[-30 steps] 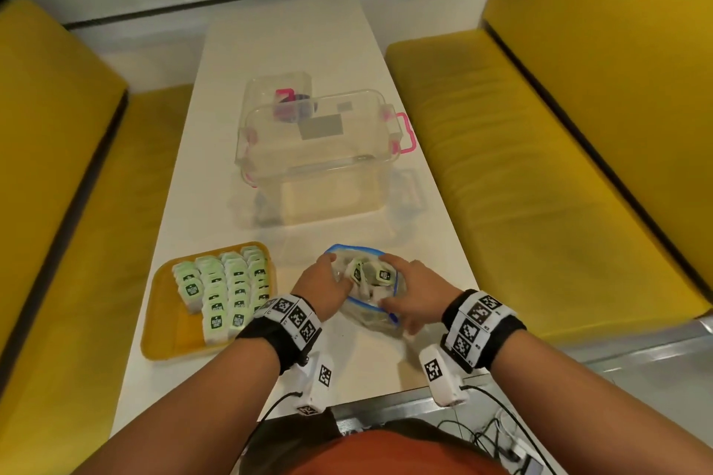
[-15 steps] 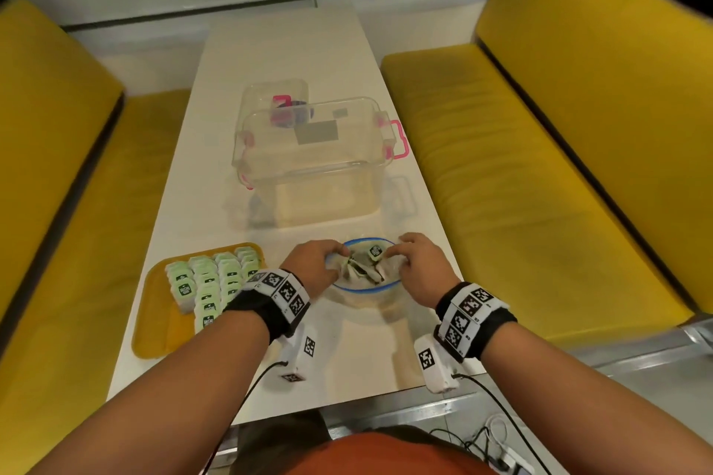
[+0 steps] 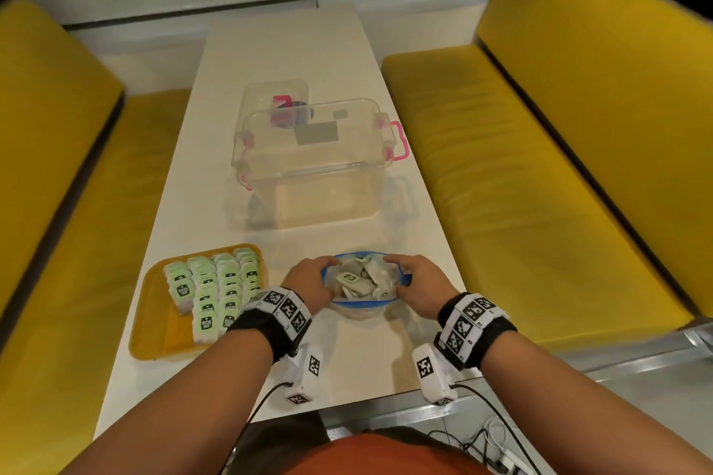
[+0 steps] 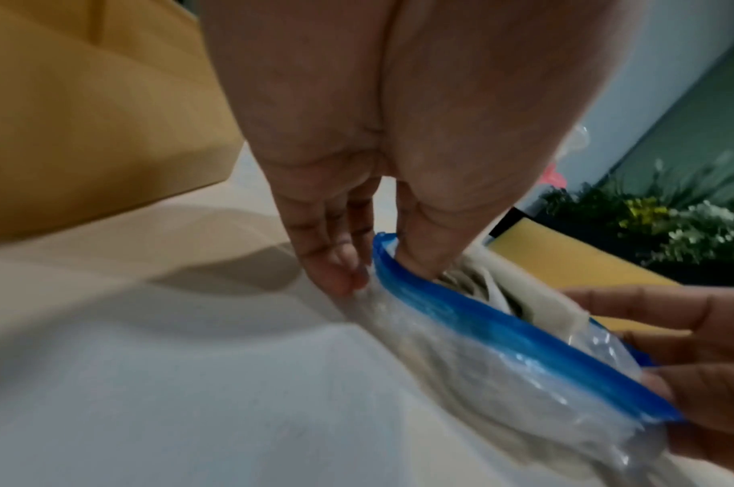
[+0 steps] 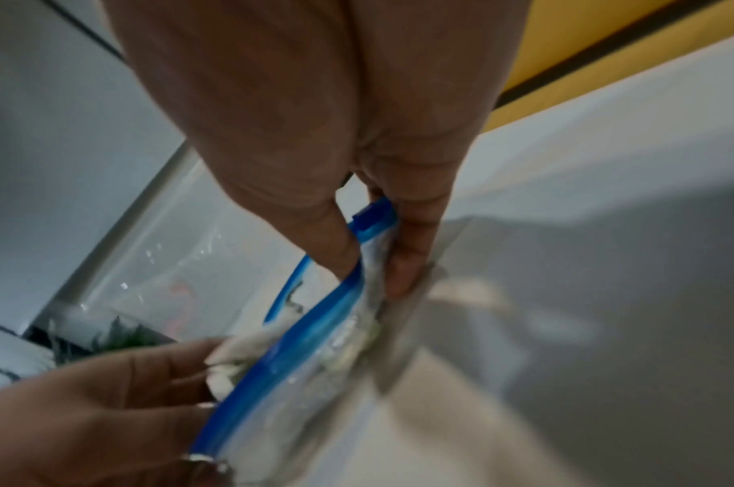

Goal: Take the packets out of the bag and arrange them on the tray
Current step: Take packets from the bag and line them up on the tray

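Pinching bag rim, both hands

Head view: high, facing forward and down the table, both forearms in frame. Left wrist view: close along the left hand, low over the tabletop. Right wrist view: close along the right hand (both blurred). Shared by all three: the bag with its blue rim.

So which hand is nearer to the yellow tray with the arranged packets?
Left. The left hand pinches the bag's rim on the side facing the yellow tray; the right hand pinches the opposite rim, with the bag between it and the tray.
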{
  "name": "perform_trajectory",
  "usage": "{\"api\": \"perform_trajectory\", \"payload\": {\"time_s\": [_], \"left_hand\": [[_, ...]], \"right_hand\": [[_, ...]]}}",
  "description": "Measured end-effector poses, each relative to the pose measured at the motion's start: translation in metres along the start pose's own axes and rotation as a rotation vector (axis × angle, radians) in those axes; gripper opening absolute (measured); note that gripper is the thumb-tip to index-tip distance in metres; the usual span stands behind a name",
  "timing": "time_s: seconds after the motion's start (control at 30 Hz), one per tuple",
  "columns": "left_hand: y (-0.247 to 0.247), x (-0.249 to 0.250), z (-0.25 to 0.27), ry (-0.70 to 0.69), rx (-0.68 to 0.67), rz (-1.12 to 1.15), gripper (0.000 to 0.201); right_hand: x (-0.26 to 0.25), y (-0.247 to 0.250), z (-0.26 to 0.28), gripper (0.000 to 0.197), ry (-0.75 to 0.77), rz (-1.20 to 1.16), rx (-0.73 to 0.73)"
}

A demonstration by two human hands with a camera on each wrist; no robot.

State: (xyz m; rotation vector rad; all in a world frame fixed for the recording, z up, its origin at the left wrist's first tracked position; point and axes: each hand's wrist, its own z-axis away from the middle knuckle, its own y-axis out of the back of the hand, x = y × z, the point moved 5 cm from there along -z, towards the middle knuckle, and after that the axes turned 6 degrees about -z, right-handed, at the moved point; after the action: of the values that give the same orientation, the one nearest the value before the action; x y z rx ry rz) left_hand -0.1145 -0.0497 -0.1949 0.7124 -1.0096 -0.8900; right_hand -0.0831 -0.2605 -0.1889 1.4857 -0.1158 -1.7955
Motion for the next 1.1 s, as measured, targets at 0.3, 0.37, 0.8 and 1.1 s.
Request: {"api": "perform_trajectory", "payload": {"time_s": [0.3, 0.37, 0.8, 1.1], "left_hand": [[0.013, 0.013, 0.002, 0.079, -0.025, -0.228, 0.024], [0.017, 0.018, 0.003, 0.078, -0.019, -0.236, 0.026], [0.014, 0.027, 0.014, 0.103, -0.026, -0.413, 0.035], [0.005, 0.033, 0.015, 0.047, -0.082, -0.427, 0.042]], "right_hand": [[0.001, -0.013, -0.002, 0.059, -0.042, 0.132, -0.059], [0.001, -0.014, 0.001, 0.059, -0.033, 0.131, -0.055], [-0.024, -0.002, 0.01, 0.045, 0.069, 0.229, 0.019], [-0.027, -0.008, 0.011, 0.056, 0.042, 0.244, -0.061]]}}
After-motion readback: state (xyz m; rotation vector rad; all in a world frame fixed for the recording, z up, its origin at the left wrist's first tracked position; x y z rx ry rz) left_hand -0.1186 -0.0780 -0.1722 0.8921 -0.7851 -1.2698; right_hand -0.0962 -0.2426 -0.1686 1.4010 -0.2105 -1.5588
